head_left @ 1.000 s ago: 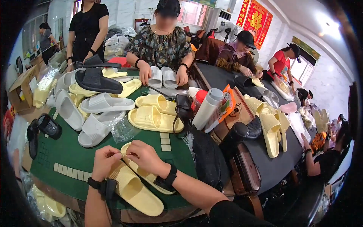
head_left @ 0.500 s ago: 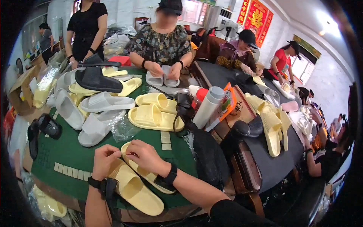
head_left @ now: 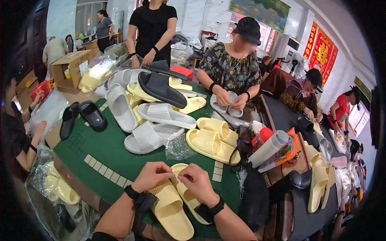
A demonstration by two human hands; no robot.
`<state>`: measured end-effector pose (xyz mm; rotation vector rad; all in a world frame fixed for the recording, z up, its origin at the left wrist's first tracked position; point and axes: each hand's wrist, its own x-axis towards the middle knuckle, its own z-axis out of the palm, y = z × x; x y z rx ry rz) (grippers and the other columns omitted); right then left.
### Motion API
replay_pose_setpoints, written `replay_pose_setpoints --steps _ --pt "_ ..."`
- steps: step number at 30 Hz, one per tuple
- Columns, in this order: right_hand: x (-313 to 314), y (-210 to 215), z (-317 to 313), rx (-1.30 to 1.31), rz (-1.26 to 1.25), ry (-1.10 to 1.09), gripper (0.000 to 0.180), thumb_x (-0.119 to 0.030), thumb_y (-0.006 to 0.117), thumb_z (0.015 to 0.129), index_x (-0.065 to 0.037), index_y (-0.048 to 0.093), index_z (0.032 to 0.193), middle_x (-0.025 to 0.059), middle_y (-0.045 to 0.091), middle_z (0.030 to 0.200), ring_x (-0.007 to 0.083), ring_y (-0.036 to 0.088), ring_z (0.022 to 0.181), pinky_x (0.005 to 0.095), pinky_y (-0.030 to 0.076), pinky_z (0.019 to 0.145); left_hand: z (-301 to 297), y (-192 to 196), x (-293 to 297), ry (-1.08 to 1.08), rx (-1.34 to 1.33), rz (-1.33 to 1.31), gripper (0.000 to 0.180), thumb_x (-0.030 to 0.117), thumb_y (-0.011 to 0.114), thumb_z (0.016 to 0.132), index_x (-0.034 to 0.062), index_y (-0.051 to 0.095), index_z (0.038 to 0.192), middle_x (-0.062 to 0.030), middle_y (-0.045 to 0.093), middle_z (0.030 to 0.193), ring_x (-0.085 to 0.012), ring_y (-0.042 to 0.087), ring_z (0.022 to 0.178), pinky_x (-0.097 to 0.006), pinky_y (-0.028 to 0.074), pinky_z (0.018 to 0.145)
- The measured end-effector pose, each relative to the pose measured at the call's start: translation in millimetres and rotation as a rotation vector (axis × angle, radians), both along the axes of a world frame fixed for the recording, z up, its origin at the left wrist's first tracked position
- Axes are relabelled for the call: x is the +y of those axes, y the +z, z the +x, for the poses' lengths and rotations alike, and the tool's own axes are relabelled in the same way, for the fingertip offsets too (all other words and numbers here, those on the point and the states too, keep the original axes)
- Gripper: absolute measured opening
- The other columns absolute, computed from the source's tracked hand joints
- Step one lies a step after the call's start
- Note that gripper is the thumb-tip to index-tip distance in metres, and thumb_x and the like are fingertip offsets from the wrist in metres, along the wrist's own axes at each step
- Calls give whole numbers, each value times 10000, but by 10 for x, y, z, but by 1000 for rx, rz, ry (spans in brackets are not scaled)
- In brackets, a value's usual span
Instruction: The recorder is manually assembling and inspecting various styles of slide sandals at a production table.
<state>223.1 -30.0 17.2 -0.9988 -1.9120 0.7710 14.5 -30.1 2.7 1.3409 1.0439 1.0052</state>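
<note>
A pair of yellow slippers [head_left: 169, 205] is lying on the green table [head_left: 116, 148], close to the person — the left hand [head_left: 152, 176] and right hand [head_left: 198, 182] are meeting over the toes, both narrowing to a pinch, anything between the fingertips being too small to tell — and both forearms are angling inward, grey slippers [head_left: 141, 137] lying beyond

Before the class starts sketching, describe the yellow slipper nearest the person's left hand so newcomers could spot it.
Over the green table, at its near edge, find the person's left hand and right hand close together. Choose the yellow slipper below the left hand, heel toward the viewer. Unlike its partner to the right, it reaches closer to the picture's bottom edge.
</note>
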Motion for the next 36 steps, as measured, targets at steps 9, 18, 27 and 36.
replay_pose_setpoints --steps 9,18,27,36 --pt "21 11 18 -112 159 6 71 -103 704 793 -71 650 828 79 588 808 273 598 802 368 497 682 37 16 32 2 36 31 113 39 717 836 -24 668 916 -27 680 858 -80 624 781 -240 521 726" --pt "25 -38 14 -35 194 -4 93 -57 719 795 -29 638 831 75 555 783 222 573 691 320 475 595 23 -6 23 22 -28 13 114 41 721 831 -16 690 924 -16 684 847 -59 612 758 -219 507 689" --pt "16 -33 -4 -35 200 0 89 -50 712 796 -27 632 827 76 542 769 218 563 681 308 461 587 13 -27 7 60 -61 33 89 17 717 826 -11 687 906 -19 683 841 -70 613 772 -230 506 707" --pt "89 -78 121 -62 238 -42 103 -69 719 771 -42 628 810 95 573 794 281 579 750 362 481 646 134 -51 136 92 14 91 78 9 716 813 -11 689 884 -27 686 841 -77 613 767 -243 509 702"
